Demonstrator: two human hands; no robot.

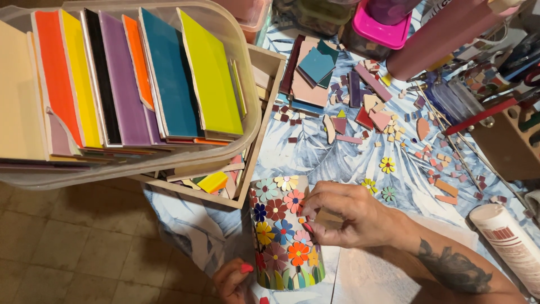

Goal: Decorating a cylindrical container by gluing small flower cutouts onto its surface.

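Blue leaf-print tablecloth (315, 152) over brown floor tiles (73, 242); my right hand (351, 217) pinches a chip against the flower-mosaic cylinder vase (281, 236), left hand (233, 280) gripping its near end.

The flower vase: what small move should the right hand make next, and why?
Probably press the small piece down against the vase. The right hand has its fingertips at the side of the vase, beside the tile flowers, and the left hand holds the base steady. What the fingertips pinch is too small to tell.
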